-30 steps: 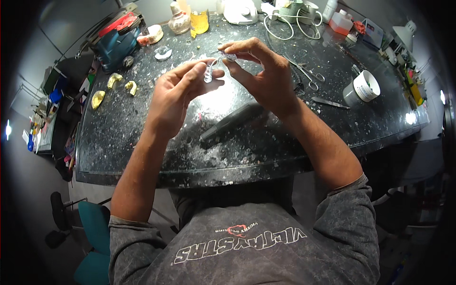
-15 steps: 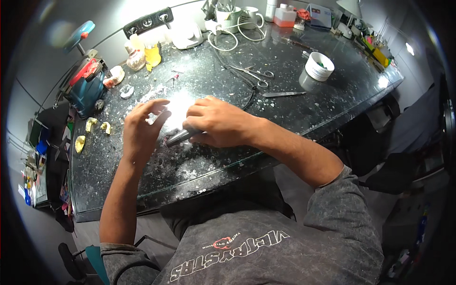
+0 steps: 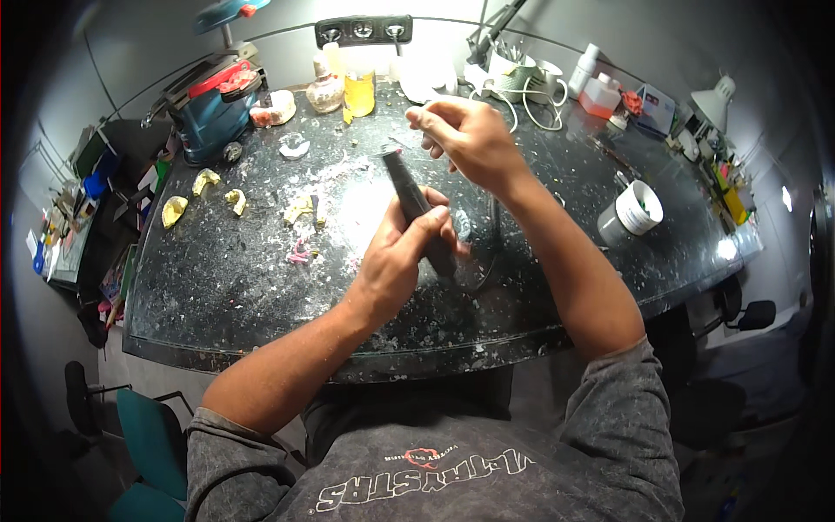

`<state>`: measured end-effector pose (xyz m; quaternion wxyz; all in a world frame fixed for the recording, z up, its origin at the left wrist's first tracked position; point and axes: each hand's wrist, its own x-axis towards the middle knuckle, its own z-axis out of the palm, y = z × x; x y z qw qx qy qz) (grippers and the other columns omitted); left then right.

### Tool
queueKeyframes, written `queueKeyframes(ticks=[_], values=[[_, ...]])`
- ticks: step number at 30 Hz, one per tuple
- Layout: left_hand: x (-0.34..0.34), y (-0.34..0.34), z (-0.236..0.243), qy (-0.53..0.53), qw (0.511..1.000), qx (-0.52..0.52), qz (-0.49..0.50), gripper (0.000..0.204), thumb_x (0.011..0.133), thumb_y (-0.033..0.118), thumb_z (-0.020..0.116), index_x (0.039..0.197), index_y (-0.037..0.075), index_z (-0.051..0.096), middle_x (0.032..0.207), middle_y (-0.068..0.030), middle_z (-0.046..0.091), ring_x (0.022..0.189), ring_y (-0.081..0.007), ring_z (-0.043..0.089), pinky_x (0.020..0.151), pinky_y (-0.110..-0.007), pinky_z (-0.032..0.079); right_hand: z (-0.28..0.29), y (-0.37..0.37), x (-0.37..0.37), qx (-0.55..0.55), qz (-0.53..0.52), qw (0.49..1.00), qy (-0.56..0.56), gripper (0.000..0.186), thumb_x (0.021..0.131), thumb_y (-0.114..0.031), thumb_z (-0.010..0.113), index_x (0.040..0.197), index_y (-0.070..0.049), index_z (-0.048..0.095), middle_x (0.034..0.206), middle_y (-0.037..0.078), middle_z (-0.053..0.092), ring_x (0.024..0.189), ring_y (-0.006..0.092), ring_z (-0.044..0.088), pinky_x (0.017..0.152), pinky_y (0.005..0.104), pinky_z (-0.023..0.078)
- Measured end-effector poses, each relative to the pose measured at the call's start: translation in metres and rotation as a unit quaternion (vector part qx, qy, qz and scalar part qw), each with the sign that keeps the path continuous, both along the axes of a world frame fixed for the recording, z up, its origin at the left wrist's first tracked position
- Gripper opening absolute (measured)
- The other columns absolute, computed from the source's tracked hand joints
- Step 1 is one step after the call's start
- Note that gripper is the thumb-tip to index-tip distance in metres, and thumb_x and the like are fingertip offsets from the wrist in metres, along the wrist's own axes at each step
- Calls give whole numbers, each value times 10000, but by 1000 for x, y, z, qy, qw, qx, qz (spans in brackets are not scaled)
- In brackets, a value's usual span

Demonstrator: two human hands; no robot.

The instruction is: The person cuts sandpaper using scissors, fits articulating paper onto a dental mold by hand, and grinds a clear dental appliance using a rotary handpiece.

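Note:
My left hand (image 3: 391, 252) is wrapped round a dark rotary handpiece (image 3: 405, 187), which points up and away with its narrow tip toward the far side. My right hand (image 3: 477, 143) is raised beyond and right of that tip, its thumb and fingers pinched together. Whatever the pinch holds is too small to make out. A thin metallic sliver shows between the tip and these fingers. Left of the handpiece, yellowish dental model pieces (image 3: 300, 209) lie on the dark worktop (image 3: 261, 300) near pink scraps (image 3: 300, 252).
More yellow dental casts (image 3: 175, 211) lie at the left, with a blue machine (image 3: 211, 122) behind. Along the back stand glass bottles (image 3: 324, 93), mugs (image 3: 511, 74) and a bottle of orange liquid (image 3: 600, 96). A white jar (image 3: 639, 209) stands right; a cable (image 3: 496, 226) runs beside the handpiece.
The handpiece has passed from my right hand to my left, which was open before. My right hand has moved up and away. The view has shifted, showing the worktop further right.

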<state>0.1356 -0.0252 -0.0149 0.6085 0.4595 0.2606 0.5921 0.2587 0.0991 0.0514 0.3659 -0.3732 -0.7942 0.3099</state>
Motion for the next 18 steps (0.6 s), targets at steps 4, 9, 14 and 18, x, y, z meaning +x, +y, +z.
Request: queueKeyframes(ticks=[4, 9, 14, 18], values=[[-2, -20, 9, 95, 995, 39, -9, 256, 1032, 200, 486, 1241, 65, 430, 774, -16, 494, 687, -111, 524, 646, -257, 437, -45, 60, -36, 25, -75, 961, -263, 415, 835, -469, 735, 947, -70, 756, 905, 155, 734, 877, 316, 708, 811, 405, 550], [-3, -23, 10, 86, 995, 37, -26, 294, 1070, 313, 423, 1240, 73, 440, 699, 9, 458, 577, -69, 445, 557, -218, 368, -62, 70, -56, 32, -71, 946, -315, 383, 806, -413, 763, 955, -60, 744, 932, 154, 734, 888, 325, 708, 834, 413, 550], [-6, -19, 12, 96, 995, -10, -1, 332, 1072, 384, 401, 1175, 76, 469, 661, 26, 439, 523, -54, 410, 486, -201, 339, -48, 64, -40, 51, -36, 992, -112, 256, 849, -292, 739, 919, -46, 738, 847, 120, 735, 779, 228, 717, 748, 363, 560], [-11, -17, 11, 98, 994, -17, 51, 365, 1068, 428, 385, 1111, 79, 482, 643, 32, 433, 483, -47, 386, 438, -202, 324, 5, 23, -18, -117, 109, 976, 147, 282, 911, -152, 708, 1149, -4, 673, 916, 112, 720, 800, 140, 695, 663, 257, 571]])
